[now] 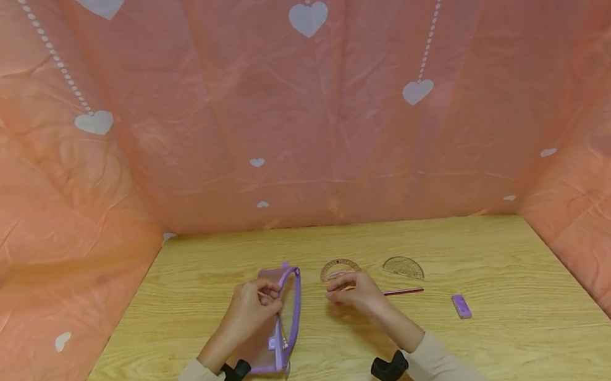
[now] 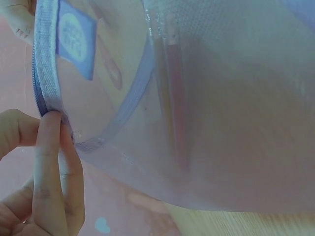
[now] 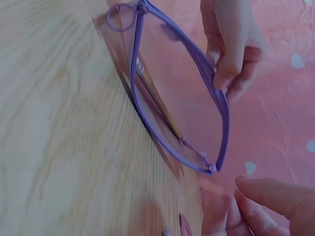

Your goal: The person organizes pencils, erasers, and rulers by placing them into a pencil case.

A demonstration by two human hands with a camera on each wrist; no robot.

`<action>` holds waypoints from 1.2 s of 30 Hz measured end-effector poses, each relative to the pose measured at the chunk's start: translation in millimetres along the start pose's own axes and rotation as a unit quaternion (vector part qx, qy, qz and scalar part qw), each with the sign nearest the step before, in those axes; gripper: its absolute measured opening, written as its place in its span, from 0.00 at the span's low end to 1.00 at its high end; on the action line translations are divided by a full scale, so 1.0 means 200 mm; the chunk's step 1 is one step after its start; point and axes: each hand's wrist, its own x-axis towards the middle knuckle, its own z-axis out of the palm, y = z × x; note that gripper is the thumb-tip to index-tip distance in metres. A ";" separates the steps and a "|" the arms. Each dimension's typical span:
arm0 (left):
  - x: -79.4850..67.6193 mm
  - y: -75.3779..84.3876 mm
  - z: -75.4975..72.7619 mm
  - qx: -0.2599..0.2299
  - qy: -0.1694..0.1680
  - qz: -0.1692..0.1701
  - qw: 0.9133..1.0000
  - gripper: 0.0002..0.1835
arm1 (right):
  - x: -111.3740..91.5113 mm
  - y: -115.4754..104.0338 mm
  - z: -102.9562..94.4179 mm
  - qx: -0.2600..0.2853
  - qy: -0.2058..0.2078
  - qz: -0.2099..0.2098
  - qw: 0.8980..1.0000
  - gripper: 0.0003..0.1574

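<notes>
A purple see-through mesh pencil case (image 1: pixel 296 315) stands on the table with its zipped mouth spread, facing right. My left hand (image 1: pixel 255 301) pinches the zipper edge of its mouth between thumb and fingers. Through the mesh, slim pencil-like sticks (image 2: pixel 177 98), one yellowish and one reddish, show inside the case. My right hand (image 1: pixel 355 294) hovers right of the mouth, fingers loosely bent, with nothing plainly seen between them. Behind it lies a protractor (image 1: pixel 338 263), partly covered by the hand. A dark red pencil (image 1: pixel 405 292) lies beside the right hand, its left end hidden.
A second half-round protractor (image 1: pixel 403 267) lies farther right. A small purple block, possibly an eraser (image 1: pixel 461 306), lies at the right. The wooden table (image 1: pixel 522 341) is bordered by pink cloth walls (image 1: pixel 331 119) with white hearts. Black bands sit on both wrists.
</notes>
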 end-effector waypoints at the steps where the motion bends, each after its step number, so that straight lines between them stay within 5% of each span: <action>1: 0.00 0.00 0.00 0.001 0.000 -0.001 1.000 0.09 | 0.00 0.00 -0.01 0.000 0.001 0.000 1.000 0.14; 36: -0.01 -0.02 -0.01 -0.004 0.005 0.010 1.000 0.08 | -0.06 0.02 -0.41 -0.094 0.094 -0.009 0.991 0.10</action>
